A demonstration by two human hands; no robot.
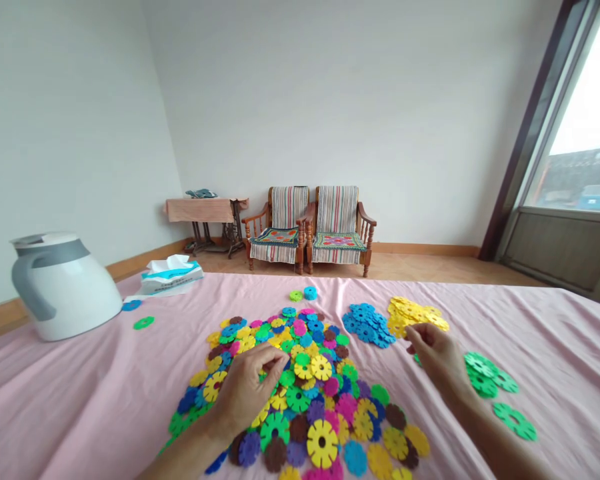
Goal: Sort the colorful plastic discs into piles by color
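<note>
A large mixed pile of plastic snowflake discs (297, 400) in yellow, green, blue, purple, pink and brown lies in front of me. Over its left part is my left hand (250, 383), closed with thumb and fingers curled together; whatever is between them cannot be made out. My right hand (437, 353) is at the near edge of a heap of yellow discs (415, 315), its fingers pinched and their tips partly hidden. Beside that heap sits a group of blue discs (366, 325). Green discs (483, 370) lie right of my right wrist, some partly behind it.
A pink cloth (80, 393) covers the table. At the left stand a white and grey jug (75, 293) and a tissue pack (173, 275). A few loose discs (144, 323) lie near them. Beyond are two wooden armchairs (337, 220) and a cloth-covered small table (200, 210).
</note>
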